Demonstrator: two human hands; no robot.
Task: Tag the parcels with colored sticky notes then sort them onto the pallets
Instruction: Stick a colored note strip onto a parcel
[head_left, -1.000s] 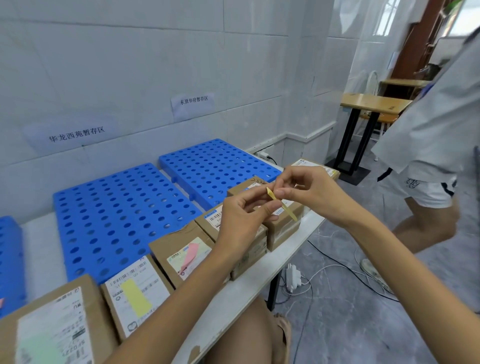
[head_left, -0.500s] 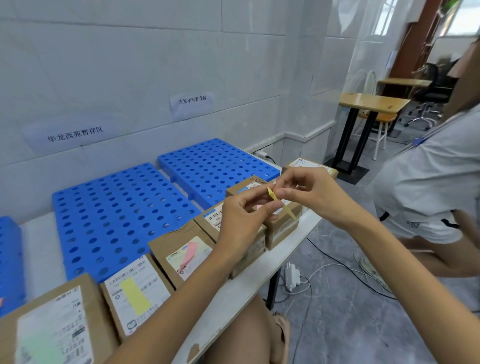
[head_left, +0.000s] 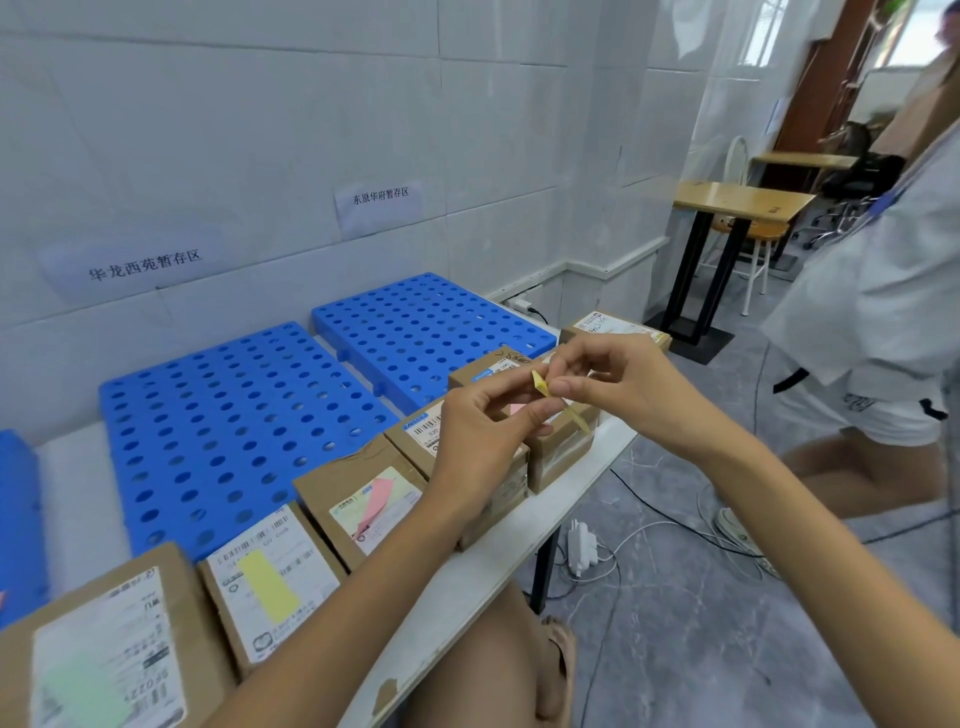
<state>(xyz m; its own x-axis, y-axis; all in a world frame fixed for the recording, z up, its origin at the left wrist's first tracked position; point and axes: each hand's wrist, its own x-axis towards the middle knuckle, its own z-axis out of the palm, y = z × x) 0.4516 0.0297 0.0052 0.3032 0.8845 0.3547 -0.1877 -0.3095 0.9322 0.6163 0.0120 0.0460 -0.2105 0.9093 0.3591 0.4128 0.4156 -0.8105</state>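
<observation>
A left hand (head_left: 475, 441) and a right hand (head_left: 628, 395) each keep a pinching grip on a narrow yellow sticky note (head_left: 540, 383) above the parcels (head_left: 558, 457) at the bench's (head_left: 498, 556) right end. Its long axis slants from upper left down to lower right. The top end appears curled, and a twist could fold the adhesive onto itself.

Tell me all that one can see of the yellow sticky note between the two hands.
The yellow sticky note is a narrow paper strip, held slanted in the air above the brown parcels. Its upper end is bent over, and the left hand pinches there. The right hand pinches its middle between thumb and fingers; the lower end sticks out free below.
</observation>
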